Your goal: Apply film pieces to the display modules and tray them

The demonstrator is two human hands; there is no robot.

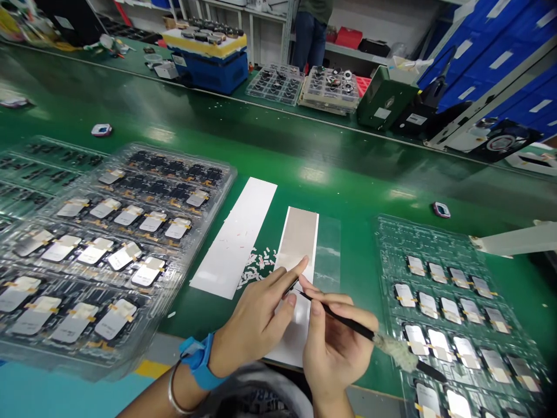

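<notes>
My right hand [335, 354] grips black tweezers [348, 320], whose handle is wrapped in grey fluff and whose tip reaches toward my left fingers. My left hand [255, 322], with a blue wrist strap [198, 361] and a bangle, rests over a white backing strip [289, 342] topped by a beige sheet [298, 241]. A thin dark sliver shows at my left fingers, but I cannot tell what it is. Small white scraps [259, 267] lie next to a second white strip [232, 238]. Clear blister trays [174, 174] of silver tabbed parts lie on both sides.
A green bench mat [348, 186] runs under everything, with a clear film [326, 247] beside the beige sheet. Farther back stand a blue crate [213, 69], more part trays [331, 90] and a green device [385, 96]. A standing person [310, 35] is behind the bench.
</notes>
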